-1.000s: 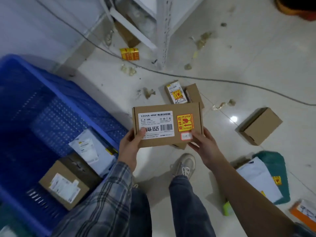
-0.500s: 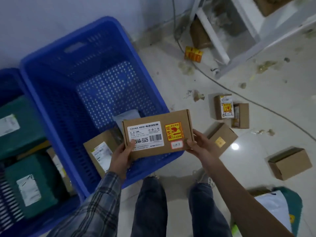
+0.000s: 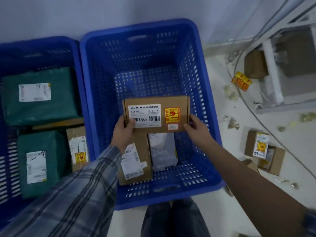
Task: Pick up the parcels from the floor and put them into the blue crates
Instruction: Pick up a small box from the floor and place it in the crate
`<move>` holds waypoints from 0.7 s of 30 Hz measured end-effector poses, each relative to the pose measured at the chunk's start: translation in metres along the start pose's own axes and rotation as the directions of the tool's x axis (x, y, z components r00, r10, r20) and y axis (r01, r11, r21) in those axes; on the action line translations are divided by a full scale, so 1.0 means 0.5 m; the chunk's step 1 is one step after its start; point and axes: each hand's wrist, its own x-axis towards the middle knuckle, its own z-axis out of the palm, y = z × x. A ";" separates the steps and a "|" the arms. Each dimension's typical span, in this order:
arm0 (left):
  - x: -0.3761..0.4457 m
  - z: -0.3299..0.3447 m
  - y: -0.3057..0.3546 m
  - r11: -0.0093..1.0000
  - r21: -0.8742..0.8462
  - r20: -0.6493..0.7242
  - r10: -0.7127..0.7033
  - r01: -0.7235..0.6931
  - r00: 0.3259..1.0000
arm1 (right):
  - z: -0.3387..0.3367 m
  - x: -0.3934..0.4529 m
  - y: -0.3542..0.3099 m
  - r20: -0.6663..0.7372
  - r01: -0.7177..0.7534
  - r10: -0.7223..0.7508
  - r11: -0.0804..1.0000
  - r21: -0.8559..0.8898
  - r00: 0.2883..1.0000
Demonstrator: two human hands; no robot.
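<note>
I hold a flat cardboard parcel [image 3: 156, 113] level between both hands, label side up, above the interior of the blue crate [image 3: 200, 69] directly in front of me. My left hand [image 3: 123, 132] grips the parcel's near-left corner, thumb curled over the white printed label. My right hand [image 3: 196, 128] pinches the near-right edge, thumb on top and fingers underneath. A yellow-and-red fragile sticker sits on the parcel's top face just left of my right thumb.

Below my hands, on the crate floor, lie two items: a brown cardboard box with a white shipping label [image 3: 136, 159], under my left wrist, and a grey poly mailer [image 3: 162, 151] touching its right side. The held parcel partly covers the far ends of both.

To the left of my left arm stands a second blue crate [image 3: 75, 48], touching the first. It contains two green wrapped parcels [image 3: 39, 96], one beyond the other, and a small brown box with a yellow sticker [image 3: 77, 147] against the wall nearest my left sleeve.

To the right of my right arm, on the pale floor, lie small cardboard boxes [image 3: 259, 146], a yellow-and-red carton [image 3: 241, 81], paper scraps and a thin cable [image 3: 266, 127]. A metal shelf frame [image 3: 271, 72] stands beyond them.
</note>
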 end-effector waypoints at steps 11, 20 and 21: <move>0.302 -0.009 -0.073 0.992 0.093 -0.152 -0.071 0.085 0.986 | 0.118 0.286 -0.020 0.120 -0.041 0.048 0.997 -0.058 0.992; 0.446 -0.018 -0.223 0.944 0.123 -0.154 -0.288 0.307 0.945 | 0.244 0.446 0.108 0.286 -0.031 0.088 0.980 -0.196 0.954; 0.452 -0.018 -0.236 0.937 0.148 -0.150 -0.296 0.317 0.943 | 0.256 0.457 0.125 0.285 -0.046 0.107 0.976 -0.212 0.953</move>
